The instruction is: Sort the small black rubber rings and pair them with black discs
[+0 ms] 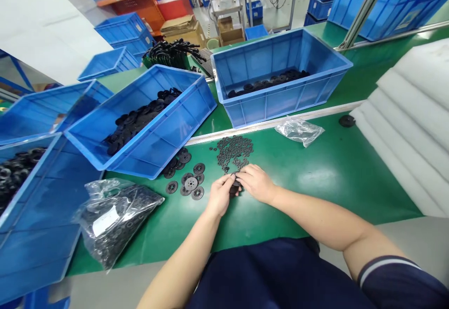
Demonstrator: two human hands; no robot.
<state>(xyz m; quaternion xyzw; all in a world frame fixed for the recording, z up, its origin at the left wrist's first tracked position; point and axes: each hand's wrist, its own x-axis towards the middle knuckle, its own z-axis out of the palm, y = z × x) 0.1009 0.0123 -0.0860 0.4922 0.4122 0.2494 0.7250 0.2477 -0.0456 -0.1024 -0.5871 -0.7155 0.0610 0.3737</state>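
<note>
L hand (220,196): fingers curled, half closed, pinching black rubber disc (234,189).
R hand (257,183): fingers loosely extended, tips at same disc; hold unclear.
Disc: prob. light, slightly flexible; best taken by rim.
Fwd of hands: loose small black washers (234,152).
L of hands: tilted blue plastic crate (164,136), holds stacked black discs (140,117).

Yr navy sleeve (396,283) w/ white stripe, green surface (308,178), blue crates (280,108) w/ ribbed sides, black discs (197,193), some w/ grey centres, white foam sheets (414,112).
</note>
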